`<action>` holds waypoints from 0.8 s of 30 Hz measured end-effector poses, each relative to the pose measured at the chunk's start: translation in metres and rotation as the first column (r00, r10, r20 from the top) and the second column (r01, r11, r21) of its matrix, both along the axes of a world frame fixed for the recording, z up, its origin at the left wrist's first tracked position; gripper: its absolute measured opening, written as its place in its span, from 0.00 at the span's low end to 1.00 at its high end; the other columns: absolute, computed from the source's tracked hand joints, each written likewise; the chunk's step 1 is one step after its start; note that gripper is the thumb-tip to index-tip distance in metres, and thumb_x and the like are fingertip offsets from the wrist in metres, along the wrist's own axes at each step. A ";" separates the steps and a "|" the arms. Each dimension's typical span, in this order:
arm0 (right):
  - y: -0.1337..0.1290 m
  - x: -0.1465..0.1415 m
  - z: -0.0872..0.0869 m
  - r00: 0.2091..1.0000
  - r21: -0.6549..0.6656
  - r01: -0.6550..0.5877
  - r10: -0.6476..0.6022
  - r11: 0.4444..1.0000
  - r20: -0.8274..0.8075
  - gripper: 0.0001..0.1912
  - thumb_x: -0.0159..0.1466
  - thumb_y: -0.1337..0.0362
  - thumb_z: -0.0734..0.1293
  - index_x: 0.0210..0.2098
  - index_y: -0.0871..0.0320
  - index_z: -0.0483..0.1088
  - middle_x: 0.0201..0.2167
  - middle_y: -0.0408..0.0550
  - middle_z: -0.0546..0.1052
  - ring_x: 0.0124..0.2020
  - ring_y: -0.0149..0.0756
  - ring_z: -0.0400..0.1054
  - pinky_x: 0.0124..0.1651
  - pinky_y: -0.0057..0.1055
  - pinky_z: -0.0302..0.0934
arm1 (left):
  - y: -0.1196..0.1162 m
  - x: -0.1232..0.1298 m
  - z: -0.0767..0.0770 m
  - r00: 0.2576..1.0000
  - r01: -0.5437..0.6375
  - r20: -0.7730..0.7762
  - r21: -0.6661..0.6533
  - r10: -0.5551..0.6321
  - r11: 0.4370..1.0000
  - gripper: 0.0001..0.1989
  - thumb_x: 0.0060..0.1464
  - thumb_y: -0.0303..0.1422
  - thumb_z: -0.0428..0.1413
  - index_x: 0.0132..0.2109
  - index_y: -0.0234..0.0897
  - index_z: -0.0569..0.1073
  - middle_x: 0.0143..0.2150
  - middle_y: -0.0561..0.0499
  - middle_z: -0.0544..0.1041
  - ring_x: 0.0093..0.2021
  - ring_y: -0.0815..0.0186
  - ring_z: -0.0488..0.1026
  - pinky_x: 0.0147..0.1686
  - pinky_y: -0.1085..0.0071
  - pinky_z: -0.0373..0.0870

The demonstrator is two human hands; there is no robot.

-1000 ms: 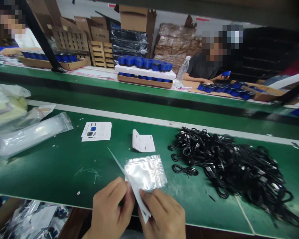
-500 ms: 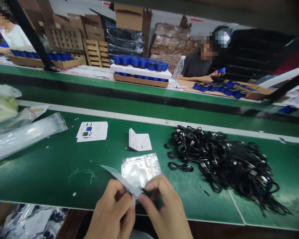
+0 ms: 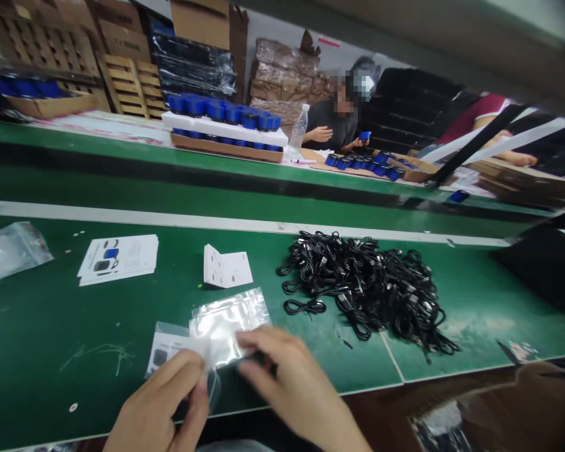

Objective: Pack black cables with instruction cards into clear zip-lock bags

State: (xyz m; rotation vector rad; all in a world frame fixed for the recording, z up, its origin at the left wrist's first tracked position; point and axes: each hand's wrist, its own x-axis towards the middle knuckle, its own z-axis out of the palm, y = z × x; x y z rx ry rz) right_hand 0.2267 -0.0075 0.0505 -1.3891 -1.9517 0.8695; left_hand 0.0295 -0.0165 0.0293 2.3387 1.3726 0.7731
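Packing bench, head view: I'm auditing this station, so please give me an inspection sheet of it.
Surface: green bench mat, marked with thin pale strands.
Job's things: clear zip bag, printed card at its edge, stacked leaflets, folded white card.
Clutter: loose clear plastic bag at far left.
Grips: left hand and right hand both hold the bag.
Cables: tangled heap of black cables, not touched by either hand.
Surroundings: a co-worker holding a blue item; blue-topped items on a white tray; cardboard box; wooden pallet.
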 end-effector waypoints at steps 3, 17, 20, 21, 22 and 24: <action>0.009 0.040 0.000 0.819 0.358 0.134 -0.307 0.924 0.485 0.19 0.58 0.79 0.66 0.50 0.68 0.71 0.41 0.58 0.77 0.41 0.49 0.68 0.45 0.44 0.66 | 0.009 0.004 -0.004 0.997 -0.003 -0.075 -0.057 -0.001 0.998 0.12 0.60 0.31 0.45 0.27 0.42 0.60 0.25 0.58 0.68 0.23 0.72 0.69 0.23 0.79 0.66; 0.002 0.071 -0.022 0.820 0.437 0.132 -0.346 0.890 0.457 0.09 0.67 0.67 0.59 0.38 0.62 0.70 0.33 0.54 0.73 0.35 0.44 0.68 0.40 0.40 0.65 | 0.011 0.011 -0.002 0.998 -0.020 -0.057 -0.160 0.011 0.987 0.13 0.63 0.31 0.42 0.28 0.41 0.59 0.27 0.58 0.67 0.23 0.72 0.67 0.25 0.76 0.65; -0.023 0.036 -0.008 0.992 -0.013 0.121 -0.121 0.993 -0.032 0.06 0.66 0.67 0.60 0.40 0.55 0.67 0.30 0.44 0.74 0.29 0.33 0.70 0.33 0.27 0.65 | 0.011 0.013 -0.003 0.999 -0.026 -0.034 -0.154 0.021 0.988 0.11 0.62 0.30 0.42 0.30 0.41 0.61 0.29 0.56 0.68 0.25 0.71 0.69 0.27 0.75 0.67; -0.029 0.024 -0.005 0.990 -0.129 0.026 -0.043 0.991 -0.131 0.06 0.65 0.68 0.61 0.40 0.54 0.68 0.26 0.41 0.74 0.25 0.31 0.69 0.29 0.24 0.64 | 0.011 0.013 -0.003 0.999 -0.022 -0.033 -0.152 0.017 0.988 0.10 0.62 0.29 0.43 0.31 0.41 0.62 0.30 0.55 0.69 0.27 0.70 0.70 0.28 0.75 0.68; -0.033 0.014 -0.004 0.984 -0.198 -0.039 0.003 0.979 -0.178 0.08 0.62 0.70 0.63 0.39 0.54 0.70 0.26 0.40 0.74 0.24 0.30 0.69 0.28 0.23 0.63 | 0.011 0.012 -0.003 0.999 -0.019 -0.035 -0.149 0.014 0.989 0.10 0.61 0.28 0.43 0.32 0.41 0.63 0.31 0.55 0.69 0.28 0.70 0.71 0.28 0.75 0.69; -0.034 -0.001 -0.005 0.980 -0.264 -0.076 0.023 0.961 -0.197 0.11 0.59 0.72 0.63 0.39 0.56 0.73 0.27 0.42 0.76 0.25 0.30 0.69 0.29 0.23 0.62 | 0.010 0.011 -0.004 0.999 -0.021 -0.038 -0.127 0.016 0.992 0.09 0.59 0.26 0.43 0.33 0.41 0.64 0.33 0.54 0.70 0.31 0.69 0.73 0.31 0.76 0.70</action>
